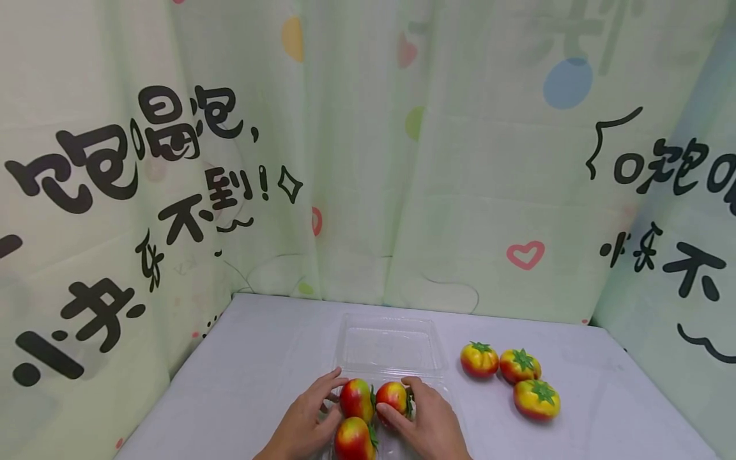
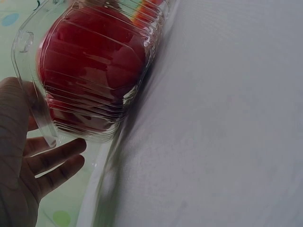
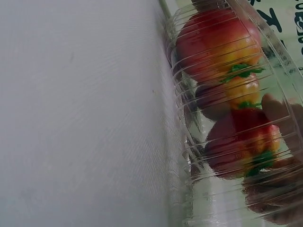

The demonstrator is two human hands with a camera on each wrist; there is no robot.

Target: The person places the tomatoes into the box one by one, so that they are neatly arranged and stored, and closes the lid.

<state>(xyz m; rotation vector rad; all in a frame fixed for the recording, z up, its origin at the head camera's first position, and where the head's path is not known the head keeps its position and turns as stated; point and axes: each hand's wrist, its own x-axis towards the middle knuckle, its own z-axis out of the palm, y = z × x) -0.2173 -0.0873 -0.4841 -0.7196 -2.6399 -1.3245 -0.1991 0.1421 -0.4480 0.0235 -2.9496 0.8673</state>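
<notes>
A clear plastic clamshell box (image 1: 439, 370) lies on the table with its lid folded back, away from me. Inside its near half are an upper-left tomato (image 1: 356, 400), a lower-left tomato (image 1: 352, 439) and a right-hand tomato (image 1: 392, 395), red and yellow with green leafy tops. My right hand (image 1: 432, 423) grips the right-hand tomato between thumb and fingers. My left hand (image 1: 307, 418) is at the box's left side, its fingers loosely spread by the rim and the upper-left tomato. In the left wrist view, a red tomato (image 2: 94, 52) shows through the ribbed wall.
On the table (image 1: 276, 345), to the right of the box, sit a left loose tomato (image 1: 478, 362), a middle one (image 1: 519, 368) and a nearer one (image 1: 536, 402), close together. A printed curtain (image 1: 356, 160) hangs behind the table and along its sides.
</notes>
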